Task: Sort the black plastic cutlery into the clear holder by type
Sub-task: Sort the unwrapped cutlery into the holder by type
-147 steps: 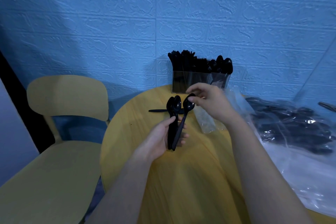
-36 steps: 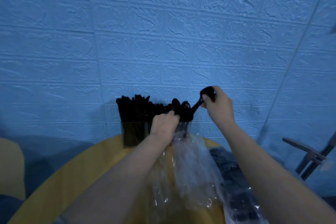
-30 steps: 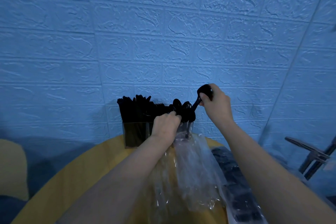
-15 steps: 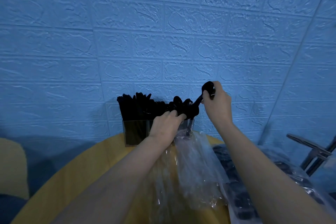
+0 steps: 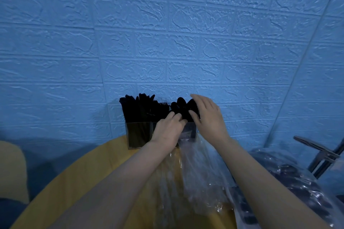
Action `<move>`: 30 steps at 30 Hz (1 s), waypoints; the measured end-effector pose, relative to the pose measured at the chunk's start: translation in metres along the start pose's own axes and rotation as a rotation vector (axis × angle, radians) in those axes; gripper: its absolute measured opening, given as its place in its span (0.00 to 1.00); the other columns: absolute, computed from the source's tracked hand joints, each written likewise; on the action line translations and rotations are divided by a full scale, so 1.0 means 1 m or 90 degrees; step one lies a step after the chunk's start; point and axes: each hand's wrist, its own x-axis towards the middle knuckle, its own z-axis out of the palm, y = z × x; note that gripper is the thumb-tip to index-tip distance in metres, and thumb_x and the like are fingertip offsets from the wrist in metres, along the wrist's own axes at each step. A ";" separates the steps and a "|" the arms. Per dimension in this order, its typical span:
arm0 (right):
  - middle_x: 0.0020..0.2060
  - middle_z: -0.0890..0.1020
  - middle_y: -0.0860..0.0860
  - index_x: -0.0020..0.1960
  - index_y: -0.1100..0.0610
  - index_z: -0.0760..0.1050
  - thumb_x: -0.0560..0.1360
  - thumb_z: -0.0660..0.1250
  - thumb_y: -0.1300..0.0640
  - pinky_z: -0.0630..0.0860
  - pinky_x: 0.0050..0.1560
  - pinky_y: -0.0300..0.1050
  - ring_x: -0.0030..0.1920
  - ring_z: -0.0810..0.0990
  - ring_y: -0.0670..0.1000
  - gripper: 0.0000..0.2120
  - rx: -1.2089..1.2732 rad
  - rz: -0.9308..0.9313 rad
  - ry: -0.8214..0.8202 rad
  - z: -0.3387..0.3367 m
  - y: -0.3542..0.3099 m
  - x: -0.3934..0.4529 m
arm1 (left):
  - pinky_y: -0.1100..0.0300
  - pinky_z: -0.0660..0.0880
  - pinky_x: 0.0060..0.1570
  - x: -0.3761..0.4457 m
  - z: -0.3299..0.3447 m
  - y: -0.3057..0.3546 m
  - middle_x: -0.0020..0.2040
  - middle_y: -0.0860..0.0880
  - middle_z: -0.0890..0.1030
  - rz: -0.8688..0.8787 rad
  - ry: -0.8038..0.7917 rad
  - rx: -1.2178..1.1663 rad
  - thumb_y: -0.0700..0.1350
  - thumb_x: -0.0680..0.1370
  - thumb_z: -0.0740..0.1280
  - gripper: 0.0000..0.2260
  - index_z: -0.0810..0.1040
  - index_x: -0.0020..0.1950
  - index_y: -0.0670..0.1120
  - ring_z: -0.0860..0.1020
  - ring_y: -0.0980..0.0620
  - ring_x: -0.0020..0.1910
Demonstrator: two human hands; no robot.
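Observation:
The clear holder stands at the far edge of the table against the wall. Knives fill its left compartment, forks the middle one, spoons the right one. My left hand reaches up in front of the holder, its fingers curled round the spoon stems at the rim. Straight-fingered, my right hand lies flat against the right side of the spoon bowls and holds nothing. The holder's right compartment is mostly hidden behind both hands.
A crumpled clear plastic bag lies on the round wooden table under my forearms. More bagged black cutlery sits at the right, near a metal frame. A pale chair is at the left.
My right hand has let go of the spoon it was lowering into the right compartment and now rests flat on the spoons. My left hand stays at the spoon stems.

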 end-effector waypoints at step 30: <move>0.77 0.44 0.58 0.78 0.55 0.38 0.80 0.47 0.38 0.47 0.74 0.56 0.77 0.45 0.60 0.35 0.010 0.341 -0.545 -0.019 -0.079 -0.126 | 0.63 0.66 0.47 -0.142 -0.029 0.009 0.65 0.41 0.73 -0.341 -0.309 -0.528 0.48 0.84 0.51 0.19 0.64 0.71 0.40 0.72 0.50 0.54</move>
